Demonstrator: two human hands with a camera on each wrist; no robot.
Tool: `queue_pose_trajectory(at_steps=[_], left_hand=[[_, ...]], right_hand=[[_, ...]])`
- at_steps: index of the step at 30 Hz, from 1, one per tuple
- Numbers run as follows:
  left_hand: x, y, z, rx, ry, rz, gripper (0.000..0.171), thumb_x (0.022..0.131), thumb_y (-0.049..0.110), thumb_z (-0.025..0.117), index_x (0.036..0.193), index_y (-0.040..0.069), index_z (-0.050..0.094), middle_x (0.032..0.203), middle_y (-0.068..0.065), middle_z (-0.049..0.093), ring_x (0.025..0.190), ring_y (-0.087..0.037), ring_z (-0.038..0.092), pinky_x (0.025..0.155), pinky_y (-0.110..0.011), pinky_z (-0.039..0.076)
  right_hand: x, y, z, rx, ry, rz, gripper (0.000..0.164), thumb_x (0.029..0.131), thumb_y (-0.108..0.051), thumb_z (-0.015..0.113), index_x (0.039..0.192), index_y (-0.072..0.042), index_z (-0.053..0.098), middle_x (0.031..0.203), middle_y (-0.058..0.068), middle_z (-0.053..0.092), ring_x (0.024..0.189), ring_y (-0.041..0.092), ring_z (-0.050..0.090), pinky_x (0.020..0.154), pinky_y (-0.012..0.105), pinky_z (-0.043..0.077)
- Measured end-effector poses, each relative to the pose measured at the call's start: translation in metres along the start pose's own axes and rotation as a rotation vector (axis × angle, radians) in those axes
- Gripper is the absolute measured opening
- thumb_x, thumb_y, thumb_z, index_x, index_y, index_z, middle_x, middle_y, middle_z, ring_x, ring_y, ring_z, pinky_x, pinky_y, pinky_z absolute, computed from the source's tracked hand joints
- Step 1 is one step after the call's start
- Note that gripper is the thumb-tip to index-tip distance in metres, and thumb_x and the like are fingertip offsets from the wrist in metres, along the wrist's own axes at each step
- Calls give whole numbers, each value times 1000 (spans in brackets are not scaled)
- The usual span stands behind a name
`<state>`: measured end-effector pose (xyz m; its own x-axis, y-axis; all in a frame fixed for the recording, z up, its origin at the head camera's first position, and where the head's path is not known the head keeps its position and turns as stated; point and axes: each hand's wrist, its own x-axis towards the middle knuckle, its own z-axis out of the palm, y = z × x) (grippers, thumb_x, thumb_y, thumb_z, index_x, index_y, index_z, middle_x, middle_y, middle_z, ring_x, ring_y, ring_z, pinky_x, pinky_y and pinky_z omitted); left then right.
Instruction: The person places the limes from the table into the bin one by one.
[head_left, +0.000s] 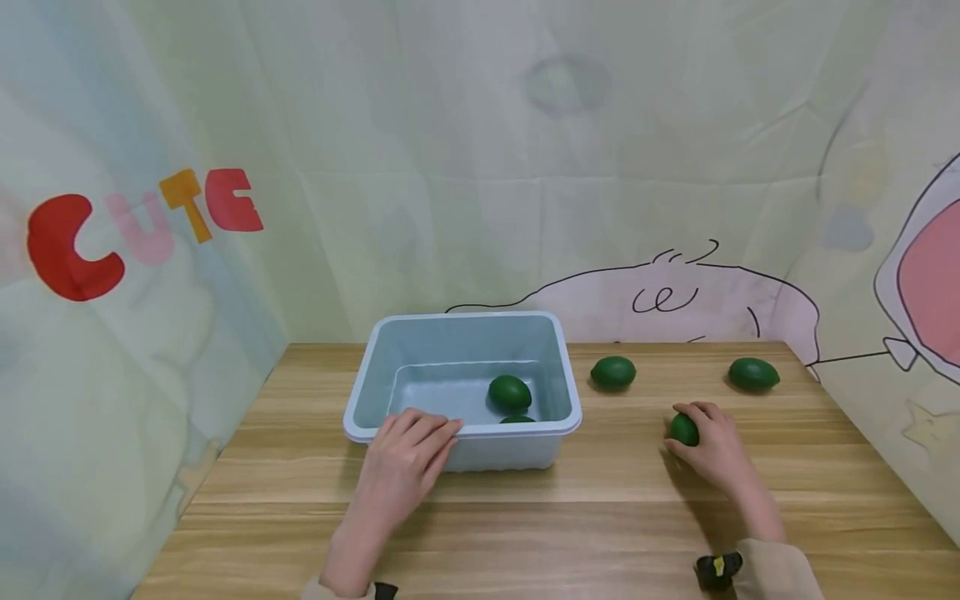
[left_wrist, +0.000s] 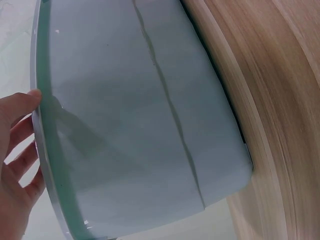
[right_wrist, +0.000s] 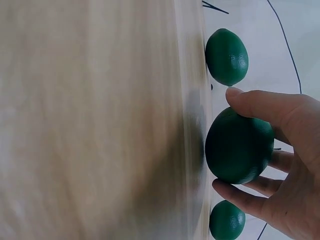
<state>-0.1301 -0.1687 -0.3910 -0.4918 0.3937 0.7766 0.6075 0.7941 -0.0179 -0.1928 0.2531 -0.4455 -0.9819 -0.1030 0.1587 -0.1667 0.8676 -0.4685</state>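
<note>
Clock bearings from the head view, 12 pointing away from you: your left hand (head_left: 408, 457) pinches the near rim (head_left: 517, 431) of the light-blue bin (head_left: 502, 452) at the bin's 7 o'clock, thumb on its outer face in the left wrist view. Your right hand (head_left: 711, 446) grasps a green lime (head_left: 682, 430), thumb on one side, fingers curled round the other; this lime lies between 3 and 4 o'clock from the bin, well apart from it. You cannot tell whether its underside touches the wooden table (head_left: 600, 517). From the held lime, a second lime (head_left: 613, 373) rests near 11 o'clock, just beside the bin, and a third lime (head_left: 753, 375) near 1 o'clock. Inside the bin, toward its 4 o'clock, you have a fourth lime (head_left: 510, 393) and a fifth lime (head_left: 518, 419), the latter mostly hidden by the rim. A printed curtain (head_left: 420, 217) hangs at 12 o'clock, beyond the table. A black band (head_left: 718, 570) shows at your right wrist.
</note>
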Motion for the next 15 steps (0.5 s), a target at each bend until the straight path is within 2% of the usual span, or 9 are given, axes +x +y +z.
queue_pose_trajectory(at_steps=[15], left_hand=[[1, 0, 0, 0, 11, 7, 25, 78, 14, 75, 103, 15, 75, 91, 4, 71, 84, -15, 60, 72, -33, 47]], right_hand=[[-3, -8, 0, 2, 17, -7, 58, 83, -19, 73, 132, 3, 51, 131, 33, 44, 115, 50, 43, 85, 62, 45]])
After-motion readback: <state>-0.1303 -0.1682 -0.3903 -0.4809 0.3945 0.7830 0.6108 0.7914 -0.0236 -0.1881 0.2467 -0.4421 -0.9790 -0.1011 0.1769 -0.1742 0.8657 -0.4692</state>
